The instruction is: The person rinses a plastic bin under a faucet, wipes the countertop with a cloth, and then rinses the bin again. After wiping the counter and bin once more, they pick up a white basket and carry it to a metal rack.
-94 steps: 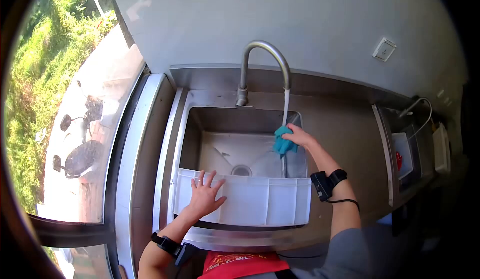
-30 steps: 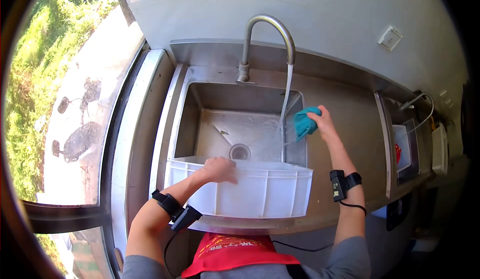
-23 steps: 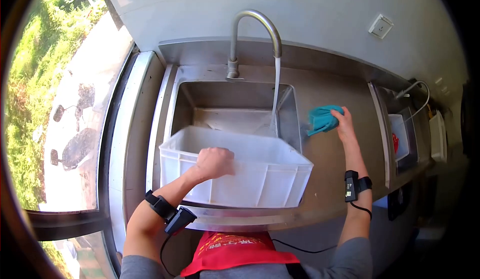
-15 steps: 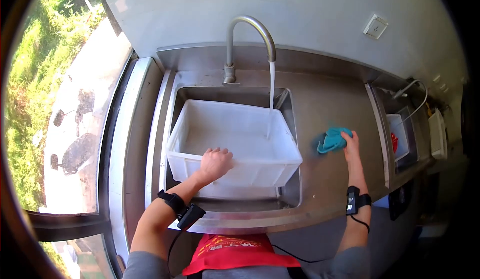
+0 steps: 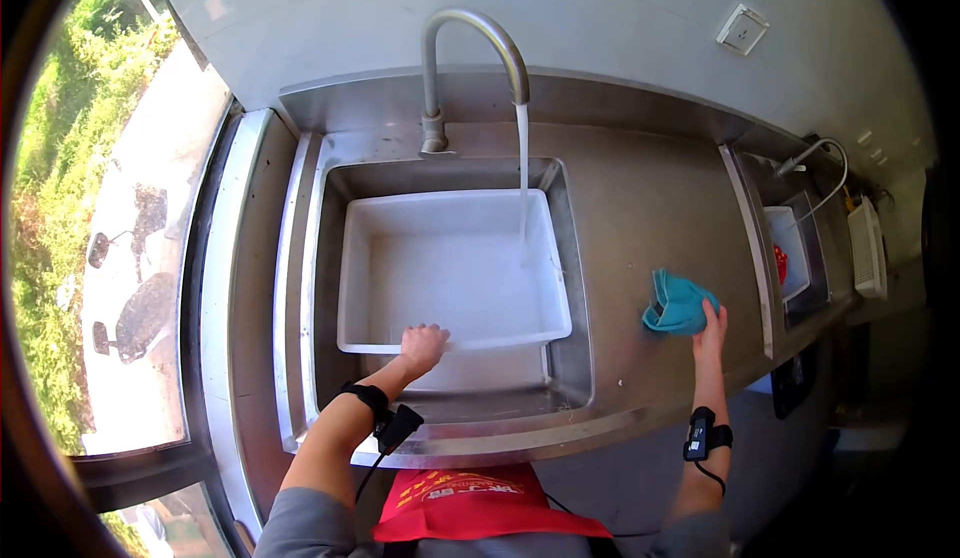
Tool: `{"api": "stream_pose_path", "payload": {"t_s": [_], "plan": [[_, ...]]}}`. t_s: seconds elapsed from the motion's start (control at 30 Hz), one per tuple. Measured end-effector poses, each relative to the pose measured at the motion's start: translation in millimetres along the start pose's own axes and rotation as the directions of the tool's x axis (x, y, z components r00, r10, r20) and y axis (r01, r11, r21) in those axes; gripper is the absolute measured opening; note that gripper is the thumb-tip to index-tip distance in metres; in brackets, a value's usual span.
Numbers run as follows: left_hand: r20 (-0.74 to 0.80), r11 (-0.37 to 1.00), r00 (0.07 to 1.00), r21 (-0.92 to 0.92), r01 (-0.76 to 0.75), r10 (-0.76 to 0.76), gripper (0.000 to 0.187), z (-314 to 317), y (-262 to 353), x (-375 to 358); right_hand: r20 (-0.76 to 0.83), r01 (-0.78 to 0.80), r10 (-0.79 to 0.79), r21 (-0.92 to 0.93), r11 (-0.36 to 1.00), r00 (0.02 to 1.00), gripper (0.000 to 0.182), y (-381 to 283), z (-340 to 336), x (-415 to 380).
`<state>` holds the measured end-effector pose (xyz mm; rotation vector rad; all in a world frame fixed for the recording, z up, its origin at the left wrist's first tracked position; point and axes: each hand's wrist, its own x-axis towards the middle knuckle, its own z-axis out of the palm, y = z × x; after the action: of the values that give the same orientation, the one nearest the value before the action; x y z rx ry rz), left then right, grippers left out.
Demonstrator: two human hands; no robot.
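Note:
A white plastic bin (image 5: 358, 288) sits inside the steel sink (image 5: 580, 358), with water running into it from the curved faucet (image 5: 470, 20). My left hand (image 5: 425, 346) is closed over the bin's front rim, its fingers curled to the inner side. Over the counter to the right, my right hand (image 5: 710, 330) grips a teal cloth (image 5: 680, 303), which hangs bunched to the left of the fingers.
To the right of the steel counter (image 5: 660, 198) is a second sink holding a smaller white bin (image 5: 797, 268) with something red (image 5: 780, 261) in it. A white basket (image 5: 868, 248) stands beyond. A window (image 5: 120, 258) lies at the left.
The bin has come down from a skewed, front-raised position to sit straighter in the sink, my left hand still on its rim. My right hand and the cloth are slightly nearer me.

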<state>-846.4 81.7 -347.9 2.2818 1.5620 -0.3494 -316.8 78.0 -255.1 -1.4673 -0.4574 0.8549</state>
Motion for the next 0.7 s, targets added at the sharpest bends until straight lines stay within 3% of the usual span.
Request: {"api": "stream_pose_path", "payload": {"t_s": [0.13, 0.17, 0.23, 0.37, 0.57, 0.63, 0.7], "plan": [[0.142, 0.995, 0.984, 0.004, 0.103, -0.103, 0.021, 6.6, -14.3, 12.8, 0.031, -0.061, 0.063, -0.061, 0.996, 0.998, 0.019, 2.8, -36.3, 2.3], [0.147, 0.991, 0.983, -0.068, 0.117, -0.106, 0.024, 0.7, -16.2, 14.4, 0.022, -0.084, 0.086, -0.091, 0.992, 0.996, 0.018, 2.3, -44.4, -1.5], [0.160, 0.969, 0.982, -0.205, 0.136, -0.104, 0.029, -16.0, -18.1, 14.7, 0.071, -0.040, 0.038, 0.024, 0.999, 0.997, 0.019, -1.9, -40.2, -16.4], [-0.046, 0.937, 0.998, -0.350, 0.016, -0.035, 0.037, -59.6, 5.2, 4.0, 0.102, -0.005, -0.014, 0.179, 0.984, 0.995, 0.019, -16.7, -34.9, -39.6], [-0.085, 0.672, 0.995, -0.735, -0.095, 0.047, 0.033, -101.5, 46.5, -45.4, 0.103, -0.022, -0.013, 0.331, 0.943, 0.995, 0.027, -19.1, -54.1, -53.5], [0.038, 0.596, 0.999, -0.803, 0.012, 0.030, 0.032, -108.6, 62.6, -62.3, 0.045, -0.047, 0.032, 0.404, 0.914, 0.998, 0.034, -3.2, -62.2, -57.1], [0.060, 0.493, 0.998, -0.869, 0.044, 0.016, 0.031, -81.0, 70.5, -66.7, -0.074, 0.014, 0.006, 0.262, 0.965, 0.997, 0.044, 7.2, -49.8, -76.1]]}}
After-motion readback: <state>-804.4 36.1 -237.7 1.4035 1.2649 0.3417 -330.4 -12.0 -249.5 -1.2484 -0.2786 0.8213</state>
